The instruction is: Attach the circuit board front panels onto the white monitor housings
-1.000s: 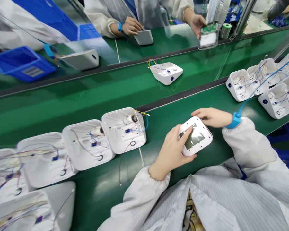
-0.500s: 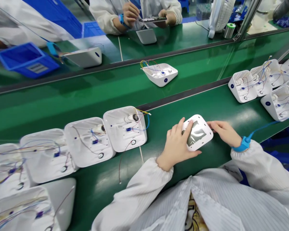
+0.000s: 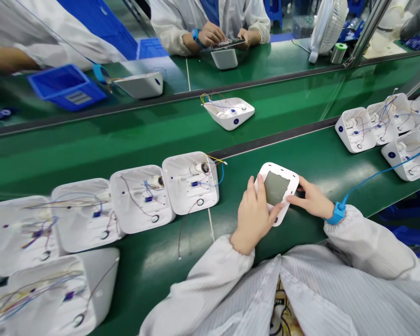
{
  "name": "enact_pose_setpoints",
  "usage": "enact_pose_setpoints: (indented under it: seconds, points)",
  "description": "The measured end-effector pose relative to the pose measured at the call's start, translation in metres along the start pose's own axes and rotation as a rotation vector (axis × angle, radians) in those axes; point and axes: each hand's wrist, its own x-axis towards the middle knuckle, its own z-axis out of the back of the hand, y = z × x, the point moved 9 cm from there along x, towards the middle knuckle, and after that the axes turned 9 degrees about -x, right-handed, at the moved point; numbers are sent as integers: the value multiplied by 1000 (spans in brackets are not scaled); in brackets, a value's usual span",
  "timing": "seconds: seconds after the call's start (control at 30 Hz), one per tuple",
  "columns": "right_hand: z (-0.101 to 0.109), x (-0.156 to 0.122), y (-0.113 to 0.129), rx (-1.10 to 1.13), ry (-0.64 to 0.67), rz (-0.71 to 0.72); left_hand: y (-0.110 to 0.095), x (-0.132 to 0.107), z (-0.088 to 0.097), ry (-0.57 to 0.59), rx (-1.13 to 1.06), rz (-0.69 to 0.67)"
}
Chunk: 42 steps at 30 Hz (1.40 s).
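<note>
Left hand (image 3: 252, 212): grasping the panel (image 3: 277, 190), fingers along its left edge, thumb low on its face.
Right hand (image 3: 311, 198): pinching the panel's right edge (some fingertips hidden).
Panel: between both hands, over the bench (image 3: 154, 275), gray screen facing up.
Left housings (image 3: 136, 196): white, wired, lined up on the bench.
Right housings (image 3: 356, 133): clustered, also wired.
Middle strip (image 3: 154, 130): one lone housing (image 3: 227, 116).
Far table (image 3: 266, 58): a co-worker's hands (image 3: 212, 35), a fan (image 3: 329, 28), a blue bin (image 3: 68, 86).
</note>
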Motion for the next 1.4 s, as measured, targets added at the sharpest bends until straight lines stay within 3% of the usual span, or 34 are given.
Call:
enact_pose_setpoints:
  seconds: [0.17,0.27,0.6,0.77,0.9,1.13,1.23,1.3,1.4]
  points:
    - [0,0,3,8,-3,-1,21,63,5,125,-372,-27]
    - [-2,0,2,24,7,-14,26,80,2,153,-576,-9]
    - [-2,1,-3,127,54,-36,32,75,1,72,-557,71]
    - [6,10,-9,326,160,-18,23,63,-9,3,-749,145]
    - [11,13,-11,351,244,-10,24,57,-20,-6,-905,268]
    - [15,15,-10,397,250,-33,20,60,-12,-75,-779,270]
    - [18,25,-14,436,95,-80,15,55,-12,-167,-774,281]
    - [26,33,-23,375,-141,-144,12,49,-13,-233,-773,292]
    - [39,36,-25,106,-437,-177,9,44,-17,-272,-780,289]
